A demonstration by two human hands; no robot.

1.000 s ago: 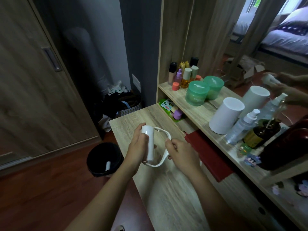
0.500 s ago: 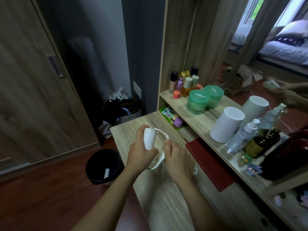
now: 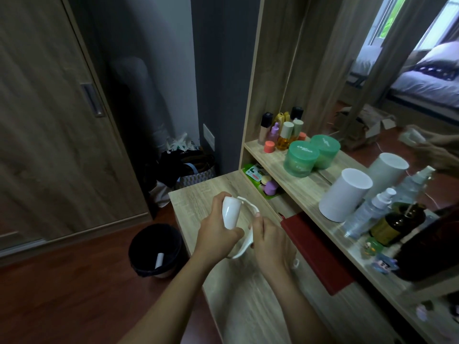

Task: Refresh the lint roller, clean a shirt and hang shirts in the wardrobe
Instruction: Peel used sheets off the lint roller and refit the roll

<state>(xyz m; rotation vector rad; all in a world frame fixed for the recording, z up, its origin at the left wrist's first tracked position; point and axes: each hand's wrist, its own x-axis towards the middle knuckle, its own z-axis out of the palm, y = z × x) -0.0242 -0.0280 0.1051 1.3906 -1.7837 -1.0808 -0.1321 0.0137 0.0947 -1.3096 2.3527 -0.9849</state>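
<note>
Well, left grip (image 3: 218, 235) wraps the roll (image 3: 231, 211), right grip (image 3: 269, 240) pinches the handle (image 3: 249, 204). Pushed crooked, it may jam or drop.

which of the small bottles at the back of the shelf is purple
The short purple dropper bottle, standing between the tall beige black-capped bottle and the amber pale-capped bottle.
</note>
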